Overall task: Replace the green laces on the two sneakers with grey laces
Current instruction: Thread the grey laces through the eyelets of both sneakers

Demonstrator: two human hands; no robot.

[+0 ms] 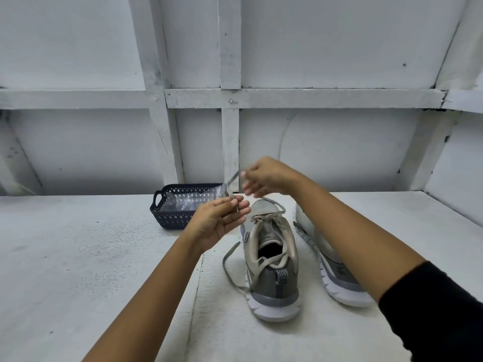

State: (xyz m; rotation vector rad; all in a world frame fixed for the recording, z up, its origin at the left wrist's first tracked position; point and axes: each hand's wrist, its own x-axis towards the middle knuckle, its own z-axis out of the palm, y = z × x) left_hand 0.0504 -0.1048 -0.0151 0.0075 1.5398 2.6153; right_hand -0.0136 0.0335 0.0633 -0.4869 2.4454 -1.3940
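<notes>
Mesh-cloth sneaker (271,259) with woven lace (230,267); perforated plastic basket (177,205) (glossy film inside); rough white-painted table (78,257).

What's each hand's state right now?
Left hand: pinches the grey lace.
Right hand: pinches the same lace higher up, slightly blurred.

We see soft, cool, even light over the white bench (78,257) and wall (339,48), with only faint shadows beside the upright sneaker (271,257). Motion blur smears the fingertips (247,190) of the right hand (264,176) and the grey lace (232,178) stretched to the left hand (219,223). Wide-angle distortion bows the wall beams (230,61) towards the edges.
</notes>
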